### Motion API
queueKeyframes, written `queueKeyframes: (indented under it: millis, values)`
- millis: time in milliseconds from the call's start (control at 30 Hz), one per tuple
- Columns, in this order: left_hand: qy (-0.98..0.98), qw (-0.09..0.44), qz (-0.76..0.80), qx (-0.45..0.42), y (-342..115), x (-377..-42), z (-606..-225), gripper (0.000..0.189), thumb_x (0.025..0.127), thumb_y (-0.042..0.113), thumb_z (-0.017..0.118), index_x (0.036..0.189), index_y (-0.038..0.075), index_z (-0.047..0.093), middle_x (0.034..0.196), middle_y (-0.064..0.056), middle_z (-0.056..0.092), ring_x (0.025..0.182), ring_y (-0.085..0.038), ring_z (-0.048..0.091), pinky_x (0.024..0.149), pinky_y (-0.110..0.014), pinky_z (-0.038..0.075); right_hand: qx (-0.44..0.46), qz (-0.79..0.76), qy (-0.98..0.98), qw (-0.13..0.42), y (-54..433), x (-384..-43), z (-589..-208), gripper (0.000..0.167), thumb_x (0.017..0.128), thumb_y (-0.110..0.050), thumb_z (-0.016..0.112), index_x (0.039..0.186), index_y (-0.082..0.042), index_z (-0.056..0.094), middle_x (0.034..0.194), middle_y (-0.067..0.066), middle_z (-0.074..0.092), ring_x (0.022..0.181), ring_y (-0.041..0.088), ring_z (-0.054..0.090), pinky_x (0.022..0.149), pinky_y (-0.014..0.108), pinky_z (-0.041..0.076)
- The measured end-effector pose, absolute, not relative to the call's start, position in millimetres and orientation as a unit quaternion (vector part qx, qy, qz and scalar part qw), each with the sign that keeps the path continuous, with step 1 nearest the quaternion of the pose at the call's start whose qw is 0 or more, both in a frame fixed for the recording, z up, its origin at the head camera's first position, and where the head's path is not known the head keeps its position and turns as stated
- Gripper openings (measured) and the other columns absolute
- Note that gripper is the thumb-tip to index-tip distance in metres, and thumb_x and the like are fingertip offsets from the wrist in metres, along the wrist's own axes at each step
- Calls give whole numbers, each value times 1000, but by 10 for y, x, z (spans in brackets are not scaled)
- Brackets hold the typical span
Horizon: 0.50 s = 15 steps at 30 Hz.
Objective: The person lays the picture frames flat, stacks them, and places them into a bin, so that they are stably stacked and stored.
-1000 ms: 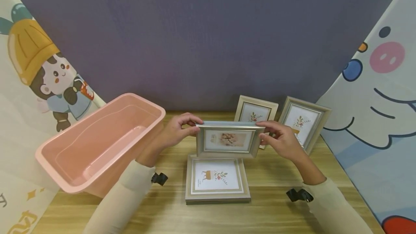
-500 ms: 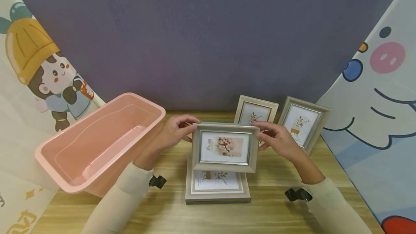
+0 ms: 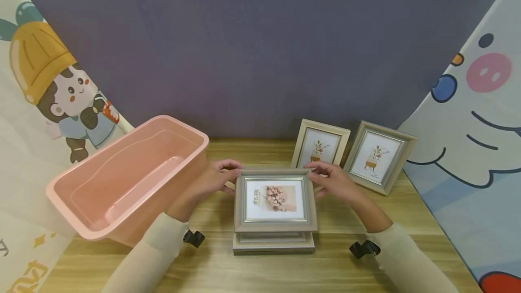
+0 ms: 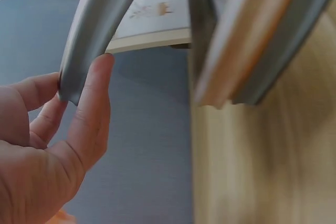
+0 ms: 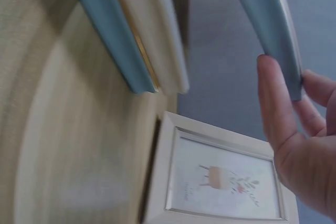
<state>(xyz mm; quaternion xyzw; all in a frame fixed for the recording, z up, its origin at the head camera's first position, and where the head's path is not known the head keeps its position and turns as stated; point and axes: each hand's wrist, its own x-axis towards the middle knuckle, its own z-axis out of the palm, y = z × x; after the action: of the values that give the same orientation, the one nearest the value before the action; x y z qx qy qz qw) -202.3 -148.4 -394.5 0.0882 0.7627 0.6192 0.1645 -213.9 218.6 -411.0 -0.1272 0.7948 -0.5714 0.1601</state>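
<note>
A silvery-beige picture frame with a flower print hangs face up above a stack of frames, tilted, its far edge raised. My left hand pinches its far left corner between thumb and fingers. At the far right corner my right hand pinches it the same way. Both wrist views show a gap between the held frame and the stacked frames lying flat on the table. The held frame hides most of the stack in the head view.
Two frames with plant-pot prints, one paler and one darker, stand at the back right by the dark wall. A deep pink tub stands to the left, close to my left forearm. Cartoon-printed panels flank the wooden table.
The held frame has turned from nearly upright to face up and has come down and nearer over the stack. Both hands have moved down with it, still gripping its corners.
</note>
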Motion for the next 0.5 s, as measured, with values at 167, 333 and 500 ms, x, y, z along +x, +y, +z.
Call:
queueKeyframes:
  millis: [167,333,500]
  values:
    - [760,191,619,58,-1513,-2013,-4117,31,104,9,54,131,-5,59,106,-11,57,86,-21,62,69,-41,64,-112,-561,800,179,2127,-2127,-4226,43,102,-24,63,139,-3,57,115,18,56,88,21,67,73,51,63]
    - [756,204,620,45,-1532,-1979,-4210,31,104,9,53,131,-6,57,106,-11,55,87,-22,60,68,-40,64,-84,-567,796,196,2073,-2116,-4318,39,101,-20,64,136,-4,60,113,18,58,85,21,69,70,47,64]
    - [754,212,621,32,-1530,-1965,-4298,28,104,9,54,128,-4,58,104,-11,56,86,-23,62,67,-41,64,-74,-571,790,213,2038,-2100,-4373,39,101,-17,63,136,-2,59,108,15,58,85,21,68,70,46,64]
